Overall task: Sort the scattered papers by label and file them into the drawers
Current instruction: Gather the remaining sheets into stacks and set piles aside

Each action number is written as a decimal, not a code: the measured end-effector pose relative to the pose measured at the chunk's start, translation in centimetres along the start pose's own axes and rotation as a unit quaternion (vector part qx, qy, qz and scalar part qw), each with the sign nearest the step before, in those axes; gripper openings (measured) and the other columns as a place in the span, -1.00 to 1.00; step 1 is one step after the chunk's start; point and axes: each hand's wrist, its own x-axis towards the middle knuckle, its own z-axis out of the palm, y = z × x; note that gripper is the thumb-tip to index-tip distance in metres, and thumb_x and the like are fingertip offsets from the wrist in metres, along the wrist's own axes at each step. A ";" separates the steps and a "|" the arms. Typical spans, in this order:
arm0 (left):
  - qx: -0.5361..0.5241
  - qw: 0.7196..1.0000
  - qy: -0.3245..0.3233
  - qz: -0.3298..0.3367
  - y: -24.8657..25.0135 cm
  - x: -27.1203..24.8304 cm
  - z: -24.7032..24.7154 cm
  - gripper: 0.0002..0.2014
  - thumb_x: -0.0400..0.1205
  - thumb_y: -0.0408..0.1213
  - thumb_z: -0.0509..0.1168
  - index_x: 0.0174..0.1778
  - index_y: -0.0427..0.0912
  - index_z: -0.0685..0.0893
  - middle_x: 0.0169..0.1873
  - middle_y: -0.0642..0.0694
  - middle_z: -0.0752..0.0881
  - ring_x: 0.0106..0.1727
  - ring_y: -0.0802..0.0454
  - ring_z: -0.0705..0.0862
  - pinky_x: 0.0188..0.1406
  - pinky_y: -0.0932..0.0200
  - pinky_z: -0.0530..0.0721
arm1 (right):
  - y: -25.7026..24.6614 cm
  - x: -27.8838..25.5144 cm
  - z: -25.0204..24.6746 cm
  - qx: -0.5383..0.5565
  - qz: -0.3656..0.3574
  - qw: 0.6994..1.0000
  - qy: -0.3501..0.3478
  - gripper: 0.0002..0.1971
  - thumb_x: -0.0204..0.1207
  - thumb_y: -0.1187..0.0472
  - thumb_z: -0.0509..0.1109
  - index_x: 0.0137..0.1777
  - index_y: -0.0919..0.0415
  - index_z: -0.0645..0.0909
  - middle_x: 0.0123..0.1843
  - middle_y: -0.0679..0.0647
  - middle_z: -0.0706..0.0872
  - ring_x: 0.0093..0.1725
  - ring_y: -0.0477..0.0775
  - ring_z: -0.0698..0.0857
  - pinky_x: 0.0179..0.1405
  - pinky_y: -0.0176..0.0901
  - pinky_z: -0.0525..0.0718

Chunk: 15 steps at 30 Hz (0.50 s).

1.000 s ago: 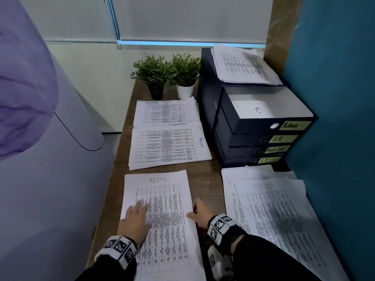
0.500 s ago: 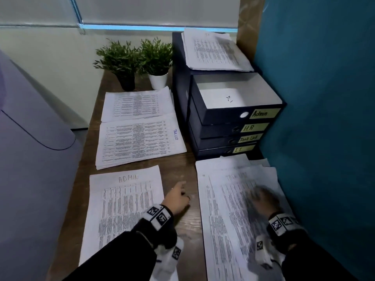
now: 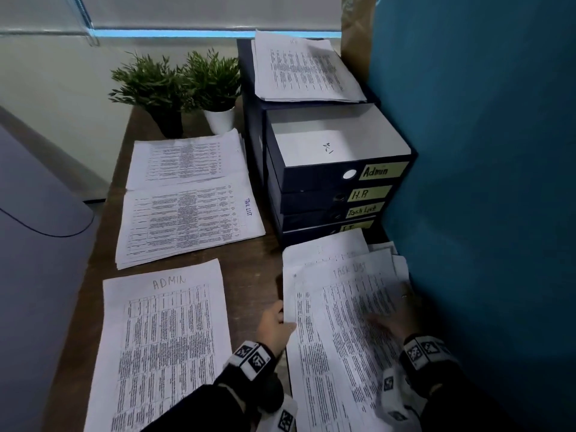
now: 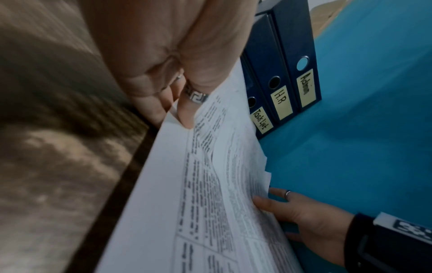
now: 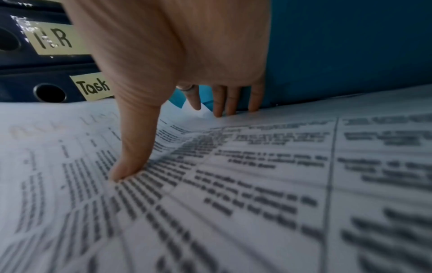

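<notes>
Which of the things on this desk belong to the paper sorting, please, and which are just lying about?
Part of the job:
- loose pile topped by a Task List sheet, left hand pinching its edge, right hand spread on it
- ADMIN sheet
- Task List stack
- stack behind it
- papers on the drawer unit
- labelled drawers, Admin open

Lying about:
- two potted plants
</notes>
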 end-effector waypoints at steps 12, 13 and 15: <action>-0.104 0.991 0.079 -0.040 -2.4 0.8 -1.7 -0.73 0.46 -0.52 0.42 0.07 -0.36 0.62 -0.22 -0.24 0.79 -0.12 -0.18 0.76 -0.07 0.00 0.74 | -1.0 -0.1 -0.9 0.122 -0.086 0.989 -0.023 -0.67 0.25 0.55 0.52 -0.18 0.14 0.57 -0.21 0.09 0.65 0.00 0.17 0.64 -0.01 -0.17 0.49; -0.097 0.990 0.093 -0.031 -2.5 0.9 -1.7 -0.72 0.47 -0.48 0.43 0.08 -0.30 0.60 -0.24 -0.23 0.80 -0.12 -0.18 0.77 -0.04 -0.06 0.74 | -0.9 -0.2 -0.9 0.124 -0.086 0.988 -0.029 -0.72 0.28 0.56 0.50 -0.10 0.23 0.62 -0.15 0.16 0.67 0.03 0.19 0.65 0.02 -0.16 0.51; -0.069 0.988 0.141 -0.003 -2.7 0.9 -1.6 -0.76 0.53 -0.40 0.38 0.06 -0.14 0.53 -0.37 -0.12 0.73 -0.28 -0.09 0.71 -0.18 0.02 0.68 | -1.0 -0.4 -1.0 0.110 -0.091 0.989 -0.048 -0.69 0.34 0.53 0.46 0.08 0.35 0.65 -0.04 0.21 0.70 0.10 0.20 0.67 0.10 -0.14 0.54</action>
